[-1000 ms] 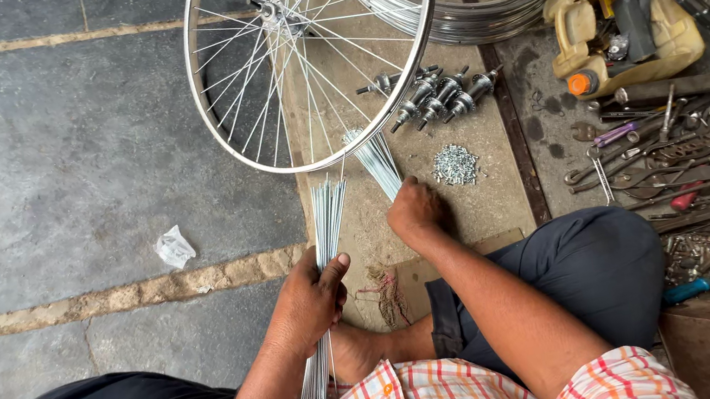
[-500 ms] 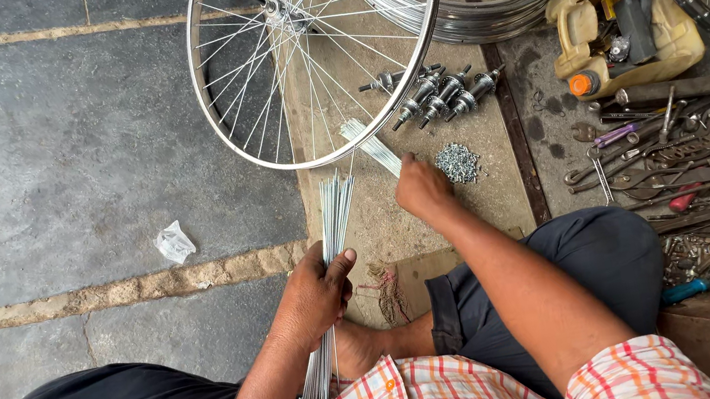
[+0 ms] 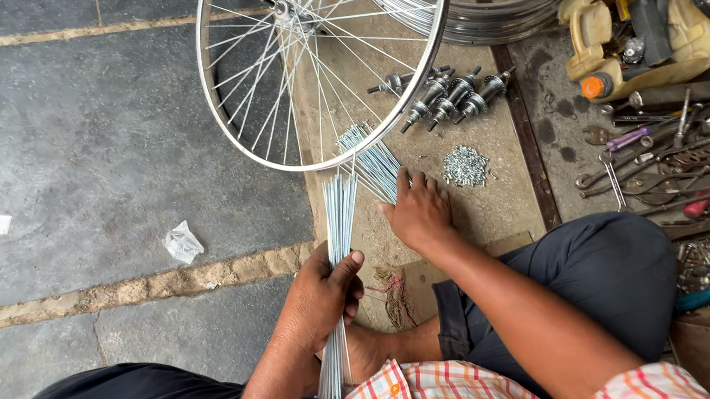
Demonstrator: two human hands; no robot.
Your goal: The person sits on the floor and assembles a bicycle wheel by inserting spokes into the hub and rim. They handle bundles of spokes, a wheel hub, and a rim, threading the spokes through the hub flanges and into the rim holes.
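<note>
Seated cross-legged on a concrete floor (image 3: 66, 149), seen from above, dark trousers and a checked orange shirt at the bottom edge. Left hand (image 3: 324, 293) wrapped in a fist around a long bundle of spokes (image 3: 338, 221), thumb across the front, the bundle slightly tilted from upright, its top fanning out just below the wheel rim and its lower end reaching down past the wrist toward the shirt. Right hand (image 3: 418, 211) palm down, fingers pressed together and laid flat on a second, looser fan of spokes (image 3: 373, 161) lying on the brown mat (image 3: 505, 196), fingertips touching the metal; whether any single spoke is pinched cannot be told. Just above both hands, a spoked bicycle wheel (image 3: 324, 54) lying flat, partly on the mat and partly on the floor, its hub near the top edge. Right of the right hand, close beside it, a small heap of spoke nipples (image 3: 465, 166); above that, a row of wheel hubs (image 3: 443, 100) lying side by side. Bare steel rims (image 3: 522, 1) stacked behind the wheel. Further right, well apart from the hands, a yellow plastic can (image 3: 640, 35) cut open as a holder, and a scatter of spanners and tools (image 3: 687, 159). Two crumpled scraps of paper (image 3: 181, 242) on the floor to the left.
</note>
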